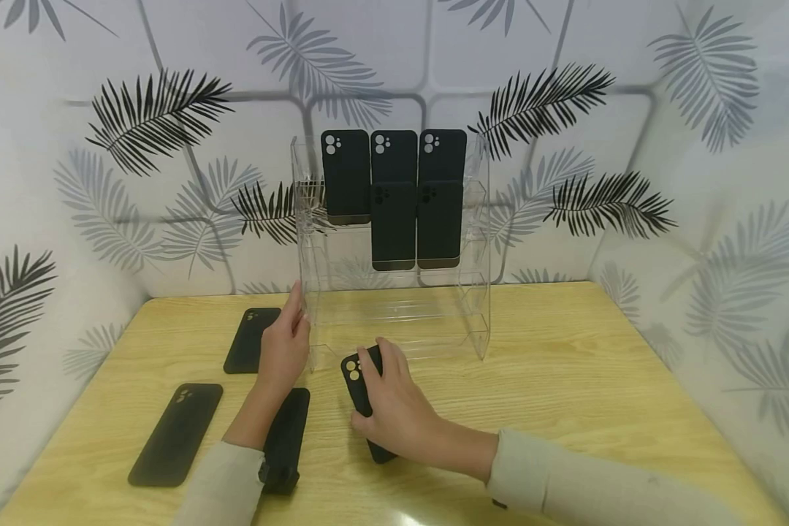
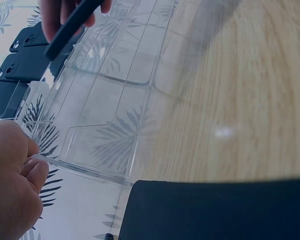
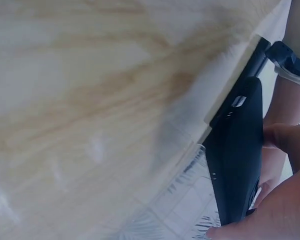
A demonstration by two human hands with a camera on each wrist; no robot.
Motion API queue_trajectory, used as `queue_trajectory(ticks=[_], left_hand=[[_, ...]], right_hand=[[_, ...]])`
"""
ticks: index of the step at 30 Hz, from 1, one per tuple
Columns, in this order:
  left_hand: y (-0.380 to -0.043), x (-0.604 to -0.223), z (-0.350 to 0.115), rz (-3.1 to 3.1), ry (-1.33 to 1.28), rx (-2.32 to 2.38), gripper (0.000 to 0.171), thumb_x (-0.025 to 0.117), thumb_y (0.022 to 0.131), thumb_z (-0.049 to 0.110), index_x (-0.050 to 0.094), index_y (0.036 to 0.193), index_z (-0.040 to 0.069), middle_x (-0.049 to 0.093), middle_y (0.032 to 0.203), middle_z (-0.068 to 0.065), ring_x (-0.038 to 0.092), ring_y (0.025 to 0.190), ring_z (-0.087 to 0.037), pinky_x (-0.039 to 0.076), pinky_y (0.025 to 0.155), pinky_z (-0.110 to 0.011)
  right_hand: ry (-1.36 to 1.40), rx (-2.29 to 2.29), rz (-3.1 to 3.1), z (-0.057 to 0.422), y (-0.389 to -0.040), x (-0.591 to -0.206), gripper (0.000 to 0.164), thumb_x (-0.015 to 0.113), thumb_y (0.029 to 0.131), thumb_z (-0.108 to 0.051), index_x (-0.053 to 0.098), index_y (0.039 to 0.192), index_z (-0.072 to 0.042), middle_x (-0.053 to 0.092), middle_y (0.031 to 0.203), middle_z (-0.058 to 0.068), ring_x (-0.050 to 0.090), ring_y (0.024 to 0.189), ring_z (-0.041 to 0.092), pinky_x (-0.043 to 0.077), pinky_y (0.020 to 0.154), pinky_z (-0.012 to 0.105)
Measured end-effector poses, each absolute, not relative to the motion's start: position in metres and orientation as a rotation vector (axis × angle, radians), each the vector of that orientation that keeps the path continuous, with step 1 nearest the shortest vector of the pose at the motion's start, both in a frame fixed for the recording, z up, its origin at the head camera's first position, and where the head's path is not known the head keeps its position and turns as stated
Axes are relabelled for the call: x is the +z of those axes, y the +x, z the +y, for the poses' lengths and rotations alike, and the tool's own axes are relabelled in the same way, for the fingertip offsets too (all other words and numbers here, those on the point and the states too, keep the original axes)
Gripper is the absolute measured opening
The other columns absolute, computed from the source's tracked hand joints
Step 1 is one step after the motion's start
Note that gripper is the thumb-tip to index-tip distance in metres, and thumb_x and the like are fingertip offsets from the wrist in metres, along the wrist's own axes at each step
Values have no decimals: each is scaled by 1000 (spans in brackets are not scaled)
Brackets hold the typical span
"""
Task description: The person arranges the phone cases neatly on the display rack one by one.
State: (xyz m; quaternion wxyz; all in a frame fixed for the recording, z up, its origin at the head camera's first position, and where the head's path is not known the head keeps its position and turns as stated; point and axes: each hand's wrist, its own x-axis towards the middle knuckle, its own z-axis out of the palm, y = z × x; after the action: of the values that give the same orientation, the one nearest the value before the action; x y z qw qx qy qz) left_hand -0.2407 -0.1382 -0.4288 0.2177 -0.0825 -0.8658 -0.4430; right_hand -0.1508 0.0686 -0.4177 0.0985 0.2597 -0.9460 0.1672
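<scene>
My left hand (image 1: 286, 351) grips the left side edge of a clear acrylic display stand (image 1: 476, 292), its fingers curled at the edge in the left wrist view. A black phone case (image 1: 358, 391) with camera cut-outs is in my right hand (image 1: 401, 416), thumb on one long side and fingers on the other. It is tilted just in front of the stand's lower front. On the stand, three black cases (image 1: 346, 175) make up the top row. Two more cases (image 1: 393, 226) stand one tier lower, under the middle and right ones.
Left of the stand, black cases lie on the wooden table (image 1: 552, 380): one behind my left hand (image 1: 242, 347), one at far left (image 1: 176, 435), one beside my left forearm (image 1: 291, 424). A leaf-patterned wall covering (image 1: 552, 146) rises behind the stand.
</scene>
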Motion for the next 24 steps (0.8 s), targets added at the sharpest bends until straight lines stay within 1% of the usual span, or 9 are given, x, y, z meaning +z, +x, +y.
queue_trajectory(ticks=[3, 5, 6, 7, 9, 12, 21, 23, 24], left_hand=[[-241, -429, -138, -2399, -228, -1231, 61, 49, 106, 11, 27, 161, 28, 66, 129, -21, 36, 51, -16, 37, 53, -29], [-241, -429, -138, -2402, -227, -1237, 61, 48, 106, 13, 26, 161, 28, 70, 114, -21, 35, 49, -15, 37, 52, -29], [-241, -429, -138, -2403, -226, -1239, 61, 48, 106, 13, 26, 161, 28, 70, 112, -21, 35, 48, -15, 37, 52, -29], [-241, -429, -138, -2404, -221, -1242, 61, 48, 106, 14, 26, 161, 29, 70, 112, -20, 35, 48, -15, 37, 51, -29], [-241, -429, -137, -2406, -222, -1240, 61, 48, 107, 14, 26, 161, 29, 67, 127, -19, 36, 47, -16, 37, 51, -30], [-241, -430, -138, -2405, -222, -1229, 61, 49, 106, 13, 26, 161, 29, 60, 141, -18, 37, 47, -16, 38, 52, -30], [-241, -431, -138, -2386, -230, -1207, 62, 50, 106, 12, 26, 161, 28, 57, 144, -18, 40, 50, -17, 39, 54, -30], [-241, -431, -138, -2387, -231, -1205, 63, 51, 106, 12, 26, 161, 29, 60, 141, -19, 40, 50, -17, 39, 55, -30], [-242, -432, -138, -2387, -230, -1207, 63, 51, 106, 11, 26, 161, 29, 64, 135, -19, 39, 49, -17, 38, 54, -30]], right_hand=[[766, 507, -2775, 68, -153, -414, 89, 77, 84, -29, 32, 156, -3, 22, 156, 27, 28, 143, 40, 54, 96, 42], [759, 511, -2764, 67, -154, -412, 89, 77, 84, -27, 32, 156, -3, 22, 156, 26, 28, 143, 39, 54, 96, 41], [754, 515, -2759, 67, -156, -410, 89, 77, 84, -27, 32, 156, -3, 22, 156, 26, 29, 143, 39, 54, 95, 41], [747, 514, -2752, 66, -157, -409, 89, 77, 84, -27, 32, 156, -3, 22, 156, 26, 29, 143, 39, 54, 95, 40], [725, 520, -2737, 65, -161, -404, 88, 77, 84, -28, 32, 156, -3, 22, 156, 26, 30, 143, 39, 55, 95, 40], [690, 532, -2711, 64, -168, -395, 86, 76, 86, -29, 32, 155, -2, 22, 157, 27, 29, 143, 40, 55, 94, 42], [589, 661, -2615, 59, -198, -365, 87, 77, 87, -29, 31, 155, 0, 17, 160, 26, 26, 146, 42, 47, 106, 51], [572, 675, -2585, 58, -204, -361, 88, 77, 87, -29, 31, 156, 0, 18, 160, 26, 26, 146, 42, 46, 106, 51], [566, 677, -2572, 58, -207, -359, 88, 77, 87, -29, 30, 156, -1, 19, 160, 25, 26, 146, 41, 46, 107, 51]])
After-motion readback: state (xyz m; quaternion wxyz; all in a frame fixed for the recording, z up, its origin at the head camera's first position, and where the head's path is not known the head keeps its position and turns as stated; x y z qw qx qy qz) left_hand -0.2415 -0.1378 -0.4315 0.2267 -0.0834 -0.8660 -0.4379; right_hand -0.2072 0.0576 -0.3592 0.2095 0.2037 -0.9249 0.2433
